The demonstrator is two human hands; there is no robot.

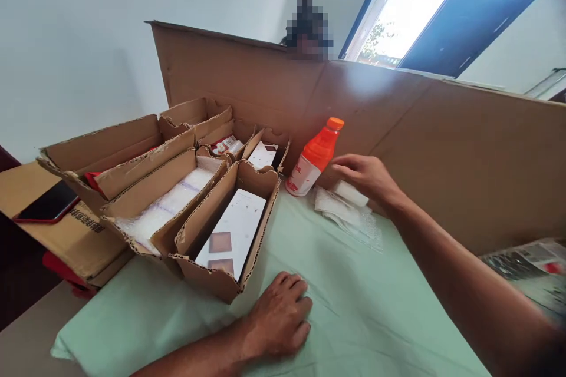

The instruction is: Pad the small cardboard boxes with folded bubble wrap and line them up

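My right hand (365, 177) reaches in from the right with its fingers stretched out, open, just beside an orange bottle (313, 156). Whether the fingertips touch the bottle I cannot tell. The bottle has an orange cap and a pale label, and stands against the cardboard wall. Below this hand lie clear plastic wrappers (342, 212) and a small white piece (351, 193). My left hand (283, 315) rests knuckles up on the green cloth (345, 294), fingers loosely curled in, with nothing visible in them. Nearest to it is a cardboard tray (260, 247) holding a white box (241, 218).
More open cardboard trays (119, 144) stand at the left, one with a bubble-wrapped pack (177, 194). A phone (46, 201) lies on a carton (92, 241). A tall cardboard partition (247, 70) closes the back, with a person behind it. Plastic-wrapped goods (526, 268) lie at right.
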